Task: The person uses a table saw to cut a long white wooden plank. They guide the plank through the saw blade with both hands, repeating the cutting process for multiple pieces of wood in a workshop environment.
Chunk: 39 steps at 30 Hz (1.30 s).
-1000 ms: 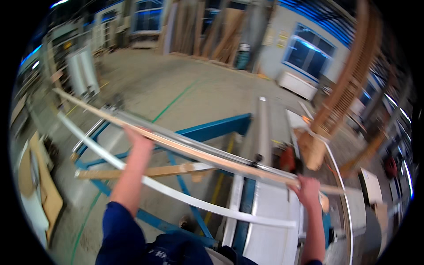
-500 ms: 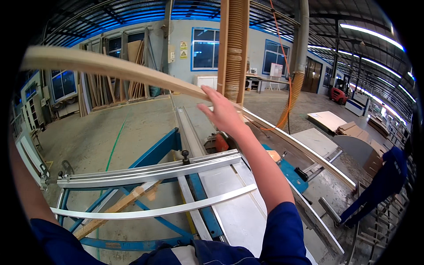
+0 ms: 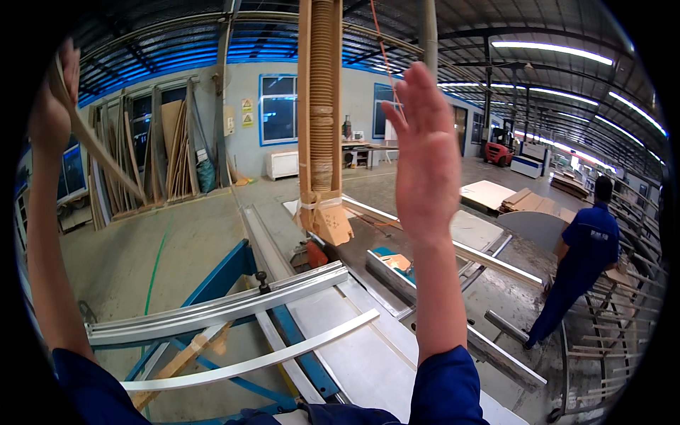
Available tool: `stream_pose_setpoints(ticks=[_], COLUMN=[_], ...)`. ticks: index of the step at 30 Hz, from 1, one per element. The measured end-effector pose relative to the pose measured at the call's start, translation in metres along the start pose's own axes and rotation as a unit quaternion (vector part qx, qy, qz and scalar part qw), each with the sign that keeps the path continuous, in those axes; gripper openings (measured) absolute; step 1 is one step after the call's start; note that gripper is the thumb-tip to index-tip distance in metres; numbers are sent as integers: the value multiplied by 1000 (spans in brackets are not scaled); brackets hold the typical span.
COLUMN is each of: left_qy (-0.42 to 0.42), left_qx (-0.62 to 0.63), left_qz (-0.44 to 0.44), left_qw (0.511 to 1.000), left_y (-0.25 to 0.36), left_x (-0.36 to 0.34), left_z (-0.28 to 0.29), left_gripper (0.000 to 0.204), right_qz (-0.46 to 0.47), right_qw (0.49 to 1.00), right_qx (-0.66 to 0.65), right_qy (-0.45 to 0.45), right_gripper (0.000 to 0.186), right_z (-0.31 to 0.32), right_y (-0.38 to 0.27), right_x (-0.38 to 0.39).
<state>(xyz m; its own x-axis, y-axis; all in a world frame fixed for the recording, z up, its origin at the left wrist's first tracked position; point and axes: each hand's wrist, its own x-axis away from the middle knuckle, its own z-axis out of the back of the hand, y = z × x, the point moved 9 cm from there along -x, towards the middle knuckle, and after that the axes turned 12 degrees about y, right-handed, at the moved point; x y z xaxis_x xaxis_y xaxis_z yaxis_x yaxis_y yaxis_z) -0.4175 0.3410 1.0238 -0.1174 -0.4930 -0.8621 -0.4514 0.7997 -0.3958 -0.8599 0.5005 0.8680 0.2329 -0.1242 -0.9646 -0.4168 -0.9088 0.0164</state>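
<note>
My left hand (image 3: 51, 117) is raised at the far upper left, around a long pale wooden strip (image 3: 106, 157). The strip slants down toward the middle; its upper end is partly hidden by the hand. My right hand (image 3: 427, 159) is lifted high right of centre, its fingers stretched upward, slightly blurred, holding nothing. Below my arms, a white-edged strip (image 3: 283, 356) lies across the sliding saw table (image 3: 333, 315). Just beyond it runs a silver aluminium fence (image 3: 212, 309) with a black knob (image 3: 263, 281).
A ribbed extraction hose (image 3: 322, 106) in a wooden frame rises beyond the saw. A long pale rail (image 3: 499, 263) runs behind my right forearm. A co-worker in blue (image 3: 584, 248) stands at right beside a slatted rack (image 3: 616, 340). Boards (image 3: 173, 142) lean on the far wall.
My left hand has come up into view with the wooden strip, which has swung to the left. My right hand has left the strip and risen. The view has turned slightly right.
</note>
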Motion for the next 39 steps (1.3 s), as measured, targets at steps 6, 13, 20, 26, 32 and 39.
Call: stream_pose_setpoints(ticks=[6,13,20,26,32,39], left_qy=[-49,-114,-190,-266,-496,-646], left_qx=[-167,-202,-248,-260,-234,-168], left_qz=[-27,-133,-55,-80,76,193], left_qw=[984,964,948,925,833,719], left_y=[-38,-55,-53,-72,-112,-139], left_x=[80,167,222,289,376,542], left_z=[29,117,153,209,293,358], left_gripper=[66,87,70,67,63,46], right_qz=[-9,-92,-209,-375,-491,-662], right_qw=[982,918,824,791,799,711], right_qx=[-174,-363,-515,-410,-259,-114], right_qy=[77,129,108,257,232,209], right_gripper=[115,131,136,84,42,52], right_z=[23,14,-46,-65,-136,-151], right_y=[-61,-26,16,110,193,222], right_x=[-35,-32,-12,70,275,507])
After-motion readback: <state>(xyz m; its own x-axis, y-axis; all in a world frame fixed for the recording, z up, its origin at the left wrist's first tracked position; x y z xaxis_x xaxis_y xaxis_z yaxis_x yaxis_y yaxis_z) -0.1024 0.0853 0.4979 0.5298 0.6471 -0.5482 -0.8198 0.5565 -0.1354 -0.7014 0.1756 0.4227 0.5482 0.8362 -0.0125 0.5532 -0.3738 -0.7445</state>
